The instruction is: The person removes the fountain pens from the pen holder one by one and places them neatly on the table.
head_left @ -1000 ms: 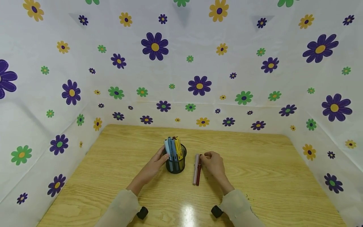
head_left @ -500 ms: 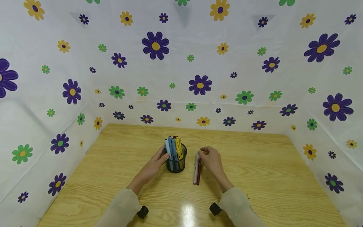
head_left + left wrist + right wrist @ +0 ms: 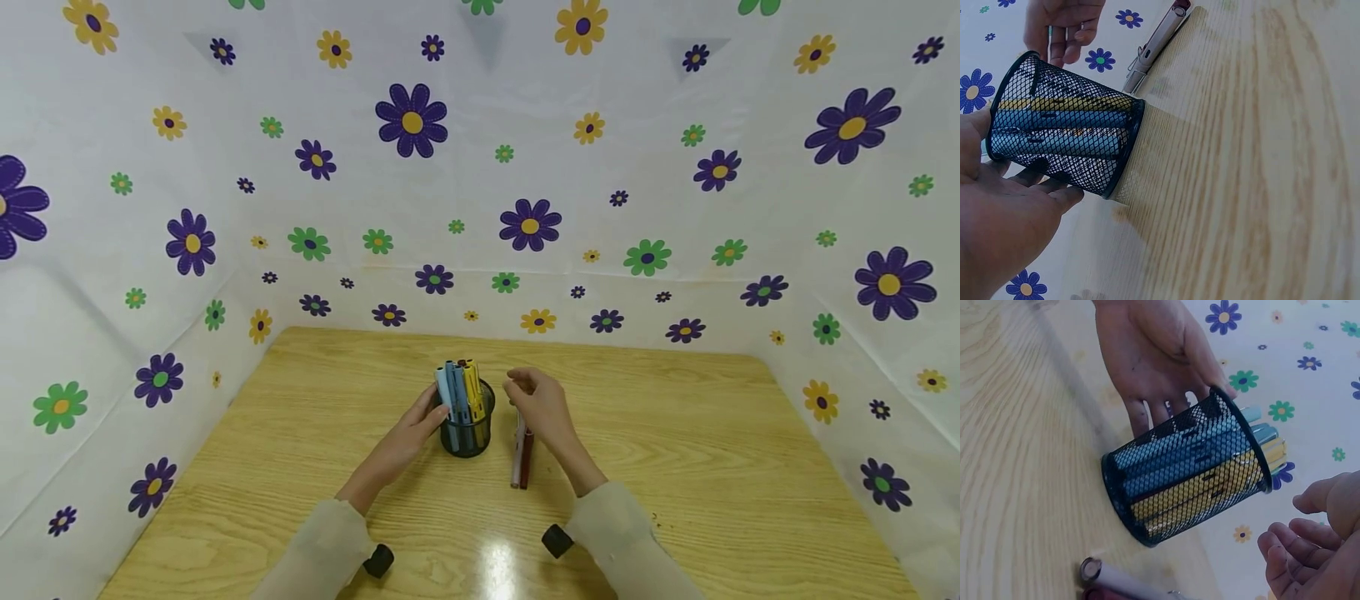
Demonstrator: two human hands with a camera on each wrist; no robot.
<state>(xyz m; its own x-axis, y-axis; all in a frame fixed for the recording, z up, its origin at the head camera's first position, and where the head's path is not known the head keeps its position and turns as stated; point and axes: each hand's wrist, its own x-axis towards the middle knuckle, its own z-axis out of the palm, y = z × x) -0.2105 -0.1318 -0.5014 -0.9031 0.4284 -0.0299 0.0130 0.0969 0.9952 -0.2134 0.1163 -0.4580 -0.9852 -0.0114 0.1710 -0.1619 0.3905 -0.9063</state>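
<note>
A black mesh pen holder (image 3: 466,437) stands upright on the wooden table, filled with light blue, blue and yellow pens (image 3: 459,392). My left hand (image 3: 408,433) holds it from the left side, thumb near the rim and fingers round the far side, as the left wrist view (image 3: 1007,219) confirms. To its right, my right hand (image 3: 543,404) hovers over the far ends of two pens on the table, loosely bent fingers holding nothing. Those pens are one pale pink pen (image 3: 517,462) and one dark red pen (image 3: 527,467), side by side and partly hidden by that hand.
The wooden table (image 3: 675,433) reaches back to a white flower-patterned cloth (image 3: 480,167) that walls in the back and both sides. A black wrist camera (image 3: 378,561) sits by the left cuff and another black camera (image 3: 557,541) by the right cuff.
My right hand has lifted from beside the dark red pen and moved left and farther back, toward the pen holder. My left hand, the holder and the two pens have stayed put.
</note>
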